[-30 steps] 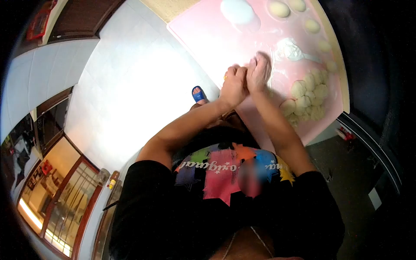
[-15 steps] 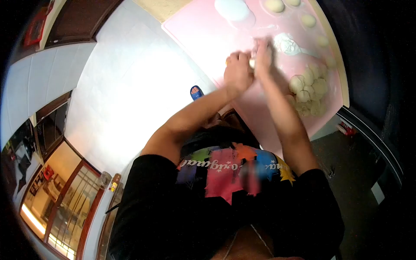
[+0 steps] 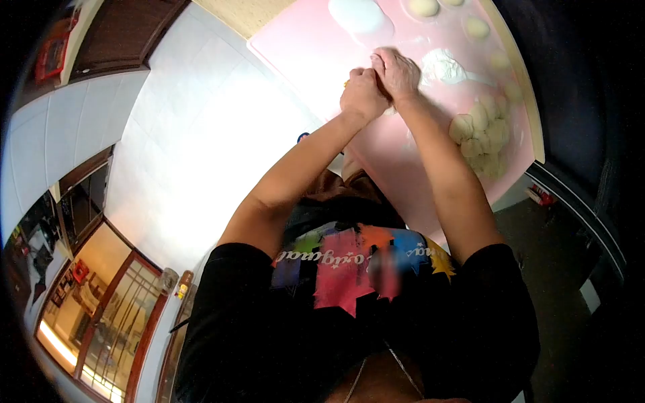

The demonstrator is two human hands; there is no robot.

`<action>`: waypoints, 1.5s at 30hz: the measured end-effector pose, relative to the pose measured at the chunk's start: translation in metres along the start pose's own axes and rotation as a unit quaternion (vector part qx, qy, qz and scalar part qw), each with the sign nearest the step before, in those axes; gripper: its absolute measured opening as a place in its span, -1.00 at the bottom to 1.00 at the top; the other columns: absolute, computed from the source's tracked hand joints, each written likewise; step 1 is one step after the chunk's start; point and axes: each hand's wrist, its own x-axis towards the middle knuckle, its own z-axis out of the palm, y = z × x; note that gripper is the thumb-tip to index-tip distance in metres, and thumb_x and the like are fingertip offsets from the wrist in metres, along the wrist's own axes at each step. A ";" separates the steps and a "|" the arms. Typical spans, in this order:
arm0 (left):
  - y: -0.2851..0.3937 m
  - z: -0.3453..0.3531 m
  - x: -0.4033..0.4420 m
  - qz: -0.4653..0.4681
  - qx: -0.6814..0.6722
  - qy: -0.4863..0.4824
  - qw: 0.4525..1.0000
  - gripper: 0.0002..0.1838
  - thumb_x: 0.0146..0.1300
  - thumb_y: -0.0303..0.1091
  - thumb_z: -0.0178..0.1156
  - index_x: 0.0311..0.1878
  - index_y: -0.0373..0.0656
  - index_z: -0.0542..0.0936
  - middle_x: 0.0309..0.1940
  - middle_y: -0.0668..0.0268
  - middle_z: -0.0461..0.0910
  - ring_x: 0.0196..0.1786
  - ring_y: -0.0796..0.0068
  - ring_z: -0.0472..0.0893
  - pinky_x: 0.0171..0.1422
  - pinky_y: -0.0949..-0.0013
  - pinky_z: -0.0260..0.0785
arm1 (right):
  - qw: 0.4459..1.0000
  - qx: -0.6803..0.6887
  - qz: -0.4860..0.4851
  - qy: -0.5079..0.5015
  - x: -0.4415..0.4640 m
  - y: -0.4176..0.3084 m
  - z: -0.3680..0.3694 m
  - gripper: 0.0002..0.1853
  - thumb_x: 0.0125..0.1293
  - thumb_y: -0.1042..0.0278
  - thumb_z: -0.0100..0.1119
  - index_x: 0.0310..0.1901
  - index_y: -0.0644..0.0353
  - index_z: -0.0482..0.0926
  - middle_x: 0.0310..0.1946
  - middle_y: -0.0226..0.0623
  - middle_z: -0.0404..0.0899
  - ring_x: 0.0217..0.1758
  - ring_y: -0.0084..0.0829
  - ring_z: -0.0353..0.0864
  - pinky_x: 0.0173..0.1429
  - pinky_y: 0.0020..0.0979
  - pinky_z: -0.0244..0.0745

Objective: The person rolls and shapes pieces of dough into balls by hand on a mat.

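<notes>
While the left hand [image 3: 363, 94], fingers curled, meets the right hand [image 3: 399, 72], grasps impossible to tell, five dough balls [image 3: 476, 27] span their one-to-three o'clock, one dough heap [image 3: 494, 133] their four.

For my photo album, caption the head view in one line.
Left hand and right hand close together over a pink mat, beside white flour and clustered dough pieces.

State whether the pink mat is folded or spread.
Spread. The mat lies open under the dough pieces and white powder, with no fold visible; part of it is hidden.
</notes>
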 end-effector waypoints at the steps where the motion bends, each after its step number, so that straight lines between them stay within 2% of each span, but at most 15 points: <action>1: 0.000 0.005 0.003 -0.020 0.004 0.011 1.000 -0.43 0.04 -0.20 0.44 0.11 -0.25 0.54 0.21 0.03 0.44 0.27 0.04 0.51 0.28 0.11 0.50 | 0.999 0.015 0.016 -0.038 0.004 -0.004 -0.003 -0.71 0.39 0.01 0.15 -0.14 0.06 0.63 -0.18 -0.23 0.72 -0.15 -0.17 0.71 -0.05 -0.13 0.53; 3: -0.003 0.015 -0.007 -0.011 -0.003 0.021 1.000 -0.42 0.03 -0.27 0.43 0.12 -0.26 0.51 0.22 0.00 0.41 0.27 -0.03 0.47 0.26 0.13 0.51 | 0.996 0.076 0.038 -0.008 -0.002 -0.016 -0.013 -0.64 0.41 -0.03 0.12 -0.12 0.13 0.63 -0.22 -0.20 0.71 -0.21 -0.13 0.69 -0.08 -0.11 0.52; 4: -0.004 0.018 -0.018 -0.005 0.001 0.043 0.999 -0.41 0.03 -0.31 0.43 0.14 -0.24 0.48 0.22 -0.02 0.40 0.26 -0.08 0.45 0.25 0.11 0.51 | 0.923 0.297 0.236 -0.063 -0.013 -0.024 -0.023 -0.62 0.43 -0.01 0.10 -0.10 0.19 0.61 -0.21 -0.15 0.69 -0.19 -0.08 0.66 -0.05 -0.09 0.51; 7: -0.023 0.038 -0.051 0.075 -0.005 0.088 0.993 -0.34 0.00 -0.39 0.43 0.20 -0.29 0.42 0.13 -0.16 0.44 0.23 -0.23 0.40 0.26 -0.01 0.43 | 0.921 0.280 0.270 0.014 -0.066 -0.015 0.014 -0.60 0.47 0.07 0.04 -0.12 0.34 0.56 -0.18 0.01 0.61 -0.11 -0.02 0.58 0.05 -0.08 0.45; 10: -0.039 0.040 -0.067 0.159 -0.062 0.099 0.980 -0.31 0.01 -0.42 0.46 0.25 -0.24 0.42 0.11 -0.06 0.45 0.26 -0.14 0.39 0.29 0.02 0.40 | 0.984 0.037 0.048 0.166 -0.091 -0.027 0.009 -0.74 0.42 0.26 0.03 0.01 0.21 0.51 -0.02 -0.09 0.61 0.09 -0.03 0.54 0.18 0.02 0.34; 19: -0.010 -0.009 -0.002 0.066 -0.001 -0.001 0.998 -0.31 0.07 -0.20 0.44 0.30 -0.12 0.48 0.26 -0.02 0.42 0.20 -0.06 0.57 0.28 0.05 0.50 | 0.995 -0.005 -0.064 0.080 -0.006 0.001 -0.006 -0.76 0.42 0.14 0.10 -0.13 0.12 0.61 -0.21 -0.22 0.72 -0.11 -0.16 0.70 0.01 -0.14 0.50; 21: 0.004 -0.012 0.004 -0.026 0.029 -0.029 0.999 -0.35 0.06 -0.17 0.44 0.23 -0.21 0.51 0.26 0.00 0.42 0.20 -0.02 0.58 0.26 0.07 0.52 | 0.998 0.017 0.014 -0.060 0.005 -0.006 -0.011 -0.70 0.41 0.07 0.13 -0.12 0.16 0.61 -0.18 -0.18 0.72 -0.11 -0.16 0.71 -0.06 -0.13 0.54; 23: 0.003 -0.005 -0.008 -0.004 0.010 -0.013 1.000 -0.39 0.07 -0.23 0.42 0.18 -0.26 0.50 0.27 -0.03 0.41 0.24 -0.05 0.54 0.25 0.08 0.52 | 0.994 0.093 0.036 -0.035 0.005 -0.008 -0.010 -0.63 0.43 0.03 0.09 -0.08 0.21 0.61 -0.29 -0.14 0.68 -0.22 -0.06 0.67 -0.12 -0.08 0.54; 25: -0.002 0.009 -0.027 0.034 0.017 0.059 0.998 -0.41 0.09 -0.31 0.37 0.20 -0.25 0.48 0.27 -0.08 0.39 0.29 -0.12 0.46 0.29 0.06 0.49 | 0.769 0.505 0.389 -0.044 -0.008 -0.021 -0.023 -0.58 0.45 0.01 0.04 -0.06 0.28 0.59 -0.32 -0.04 0.59 -0.32 -0.01 0.59 -0.14 -0.05 0.51; 26: -0.003 0.011 -0.043 0.057 0.020 0.043 0.997 -0.41 0.09 -0.41 0.33 0.23 -0.23 0.45 0.26 -0.14 0.37 0.31 -0.18 0.40 0.31 0.02 0.46 | 0.812 0.428 0.395 0.041 -0.026 -0.045 -0.030 -0.58 0.48 0.07 -0.02 -0.02 0.35 0.55 -0.28 0.01 0.54 -0.31 -0.04 0.55 -0.12 -0.03 0.47; 27: -0.011 0.024 -0.056 0.082 0.007 0.070 0.994 -0.36 0.07 -0.45 0.35 0.27 -0.24 0.42 0.25 -0.17 0.37 0.29 -0.19 0.40 0.33 -0.01 0.43 | 0.966 0.141 0.181 0.119 -0.058 -0.027 -0.004 -0.62 0.47 0.17 -0.05 0.03 0.35 0.52 -0.16 0.02 0.56 -0.13 -0.07 0.57 0.01 -0.05 0.44; 33: -0.033 0.021 -0.068 0.147 -0.049 0.091 0.984 -0.27 0.04 -0.40 0.42 0.31 -0.22 0.38 0.24 -0.15 0.37 0.27 -0.18 0.43 0.31 -0.03 0.44 | 0.992 -0.008 0.028 0.126 -0.058 -0.023 -0.004 -0.71 0.43 0.23 0.03 0.06 0.18 0.55 0.00 -0.01 0.61 0.10 -0.06 0.55 0.17 -0.05 0.38; 41: 0.007 -0.014 -0.003 -0.022 -0.003 -0.041 0.999 -0.44 0.06 -0.20 0.41 0.16 -0.13 0.58 0.29 0.04 0.40 0.26 -0.03 0.52 0.27 0.09 0.51 | 0.999 -0.011 -0.035 0.010 0.008 0.013 0.011 -0.72 0.43 0.06 0.10 -0.15 0.08 0.64 -0.32 -0.20 0.69 -0.25 -0.23 0.68 -0.18 -0.33 0.50; 43: 0.009 -0.005 -0.018 0.004 0.017 0.051 0.999 -0.49 0.10 -0.29 0.34 0.16 -0.16 0.56 0.26 0.00 0.42 0.25 -0.02 0.50 0.20 0.08 0.54 | 0.844 0.436 0.296 -0.104 0.014 0.002 0.005 -0.69 0.45 0.07 0.02 -0.15 0.14 0.62 -0.43 -0.33 0.58 -0.35 -0.41 0.57 -0.22 -0.35 0.46; 45: -0.007 0.009 -0.043 0.029 0.020 0.066 0.997 -0.48 0.13 -0.37 0.28 0.21 -0.23 0.51 0.22 -0.03 0.42 0.24 -0.08 0.48 0.28 0.03 0.48 | 0.764 0.528 0.367 -0.050 -0.016 -0.023 -0.023 -0.66 0.48 0.12 -0.04 -0.08 0.25 0.56 -0.43 -0.34 0.46 -0.32 -0.41 0.50 -0.19 -0.29 0.42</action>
